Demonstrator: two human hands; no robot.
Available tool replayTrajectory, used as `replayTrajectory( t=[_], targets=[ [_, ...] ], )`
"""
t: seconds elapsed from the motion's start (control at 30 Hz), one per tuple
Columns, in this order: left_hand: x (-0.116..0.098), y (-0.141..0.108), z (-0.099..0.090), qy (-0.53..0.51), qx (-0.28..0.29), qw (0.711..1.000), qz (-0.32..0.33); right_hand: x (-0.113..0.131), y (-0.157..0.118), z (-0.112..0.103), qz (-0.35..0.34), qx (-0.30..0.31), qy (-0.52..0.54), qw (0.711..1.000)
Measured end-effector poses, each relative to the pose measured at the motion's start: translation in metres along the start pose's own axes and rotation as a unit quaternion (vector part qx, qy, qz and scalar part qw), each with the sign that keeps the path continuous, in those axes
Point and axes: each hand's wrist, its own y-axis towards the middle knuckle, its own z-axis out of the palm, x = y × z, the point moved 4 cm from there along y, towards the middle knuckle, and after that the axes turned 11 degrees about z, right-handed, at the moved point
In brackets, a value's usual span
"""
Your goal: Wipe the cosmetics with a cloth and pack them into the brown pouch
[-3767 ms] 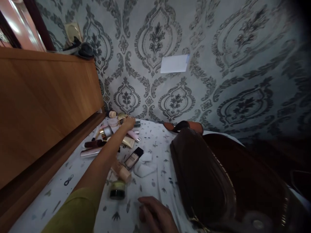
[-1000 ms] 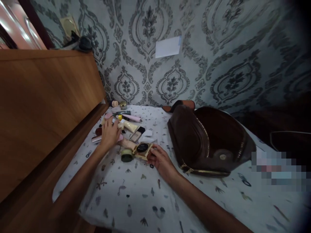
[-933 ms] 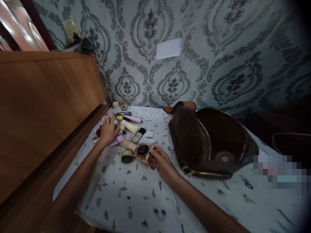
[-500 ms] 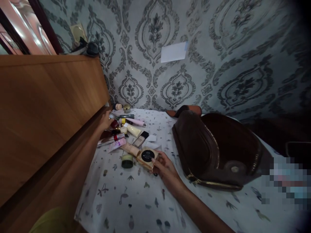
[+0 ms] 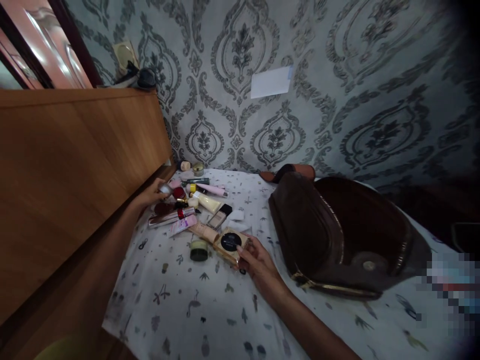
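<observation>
While the compact (image 5: 229,242) is gripped between thumb and curled fingers of the right hand (image 5: 264,270), near the left side of the bag (image 5: 308,225), a silvery item (image 5: 165,189) is held in the nearly closed fingers of the left hand (image 5: 150,193), well left of the bag. Farther left of the bag than the compact, a jar (image 5: 198,250) is set on the sheet (image 5: 221,312).

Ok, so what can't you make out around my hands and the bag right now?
All in the head view:
Brown bag: shadow hides any contents.
Gold case: lettering on its black disc is too small to read.
Silvery item: the left hand covers part of it.
Right hand: the case hides some fingertips.
Right edge: a pixelated patch masks what's there.
</observation>
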Motion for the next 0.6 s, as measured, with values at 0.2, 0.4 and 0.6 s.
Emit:
replayTrajectory(
  t=[0.2,0.4,0.6],
  targets=[
    [-0.011,0.003,0.014,0.095,0.067,0.993,0.019,0.000,0.001,0.002,-0.004,0.000,-0.007,1.000],
    [-0.016,0.016,0.049,0.181,0.038,0.983,0.006,0.000,0.001,0.002,-0.004,0.004,-0.005,1.000],
    [-0.044,0.015,0.026,0.184,0.046,0.981,0.028,0.001,-0.001,0.002,-0.006,0.006,-0.007,1.000]
  ],
)
